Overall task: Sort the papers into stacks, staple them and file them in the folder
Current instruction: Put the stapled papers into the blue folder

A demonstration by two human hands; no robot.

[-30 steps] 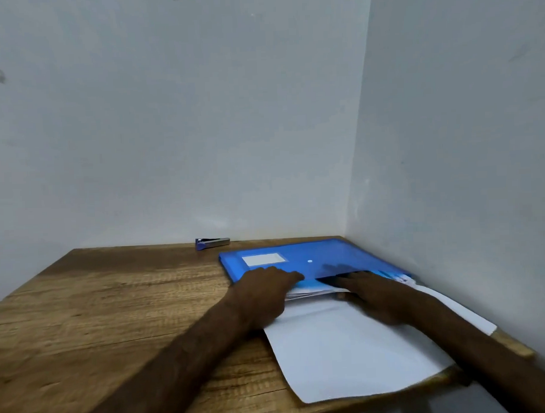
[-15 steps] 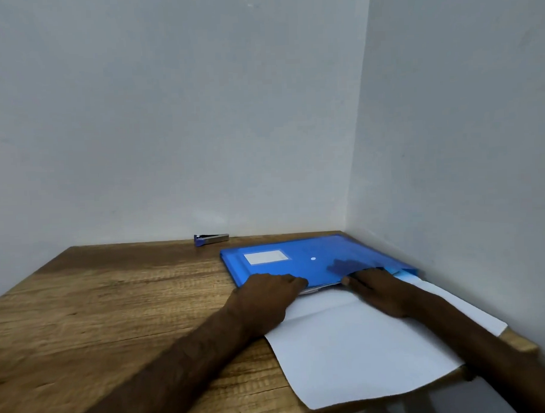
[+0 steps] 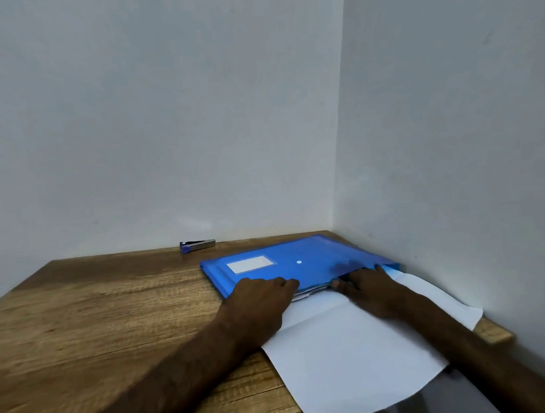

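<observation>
Fingers [image 3: 285, 283] of your left hand [image 3: 262, 295] lay loose and fairly straight on the near edge of the folder [image 3: 317, 254], pressing down, not wrapped round anything. Your right hand [image 3: 367, 291] had its fingertips tucked into the folder's mouth under the see-through cover, so I couldn't tell if they were pinching paper or just pushing.

Biggest first: the wooden table [image 3: 98, 323], then the big white sheet [image 3: 349, 359] at 5 o'clock under your wrists, hanging off the near edge. The folder sat at 1 o'clock, tight in the table's far corner. It was blue, glossy plastic, lying flat. I'd guess it's light, bendy and slick, so it'd skate unless pinned. Best grab is the open near edge, thumb on top.

The papers [image 3: 309, 292] poking out of its mouth looked thin and floppy, easy to crumple. The stapler [image 3: 198, 244] was at 12 o'clock, well apart. Smallest were the white label [image 3: 249, 264] and the snap dot [image 3: 299, 262] on the cover.
</observation>
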